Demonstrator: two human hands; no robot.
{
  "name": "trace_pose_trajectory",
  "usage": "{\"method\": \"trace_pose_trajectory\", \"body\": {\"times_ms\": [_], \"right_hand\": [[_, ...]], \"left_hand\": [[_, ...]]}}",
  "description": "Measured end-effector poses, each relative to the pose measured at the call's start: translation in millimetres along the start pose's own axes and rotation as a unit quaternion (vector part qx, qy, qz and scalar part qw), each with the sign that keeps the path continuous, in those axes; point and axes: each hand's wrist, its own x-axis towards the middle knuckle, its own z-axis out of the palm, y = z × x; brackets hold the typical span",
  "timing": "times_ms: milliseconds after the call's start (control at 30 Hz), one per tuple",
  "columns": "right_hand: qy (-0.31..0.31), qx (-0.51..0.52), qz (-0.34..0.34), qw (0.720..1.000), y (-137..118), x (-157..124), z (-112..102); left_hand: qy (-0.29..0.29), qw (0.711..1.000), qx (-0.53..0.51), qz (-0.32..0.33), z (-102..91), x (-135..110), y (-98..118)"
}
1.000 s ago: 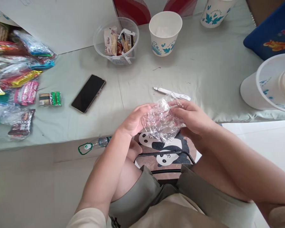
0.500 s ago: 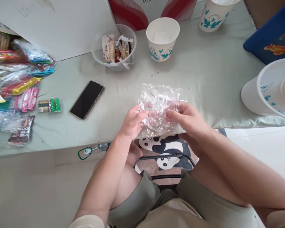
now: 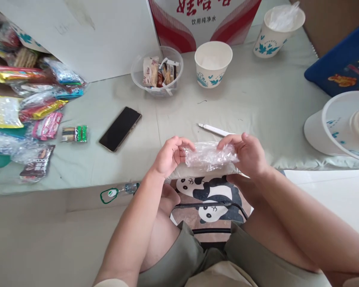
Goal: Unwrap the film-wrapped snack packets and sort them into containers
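Observation:
A crumpled clear plastic bag [image 3: 208, 156] is stretched between my two hands over the table's front edge. My left hand [image 3: 171, 155] pinches its left end, thumb and fingers closed on the film. At its other end my right hand [image 3: 248, 153] grips the plastic with curled fingers. Just beyond the bag lies a slim white pen-like tool [image 3: 215, 130] with a dark, narrow tip; its right end is hidden by my right hand. A phone [image 3: 120, 128] lies face up to the left.
Behind stand a clear bowl [image 3: 137, 81] of wrapped snacks and a paper cup [image 3: 213, 75]. Another paper cup [image 3: 267, 46] holds crumpled plastic. A white bucket [image 3: 320, 133] and a blue package [image 3: 332, 67] stand right. Packaged snacks [image 3: 44, 109] pile up at left.
The bag has been folded from a spread sheet into a narrower bundle, uncovering the white tool behind it. The view has tilted up slightly, showing more of the box at the back.

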Motion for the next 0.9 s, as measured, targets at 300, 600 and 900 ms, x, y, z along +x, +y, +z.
{"method": "trace_pose_trajectory", "body": {"times_ms": [300,600,900], "right_hand": [[-0.004,0.004,0.091,0.996,4,1,7],[0.040,-0.001,-0.068,0.997,12,4,30],[0.106,-0.251,-0.208,0.939,6,-8,25]], "left_hand": [[0.076,0.972,0.137,0.174,-6.6,5,-9],[0.099,0.830,0.384,0.392,32.5,-7,-22],[0.051,0.948,0.241,0.203,16.6,-6,-17]]}}
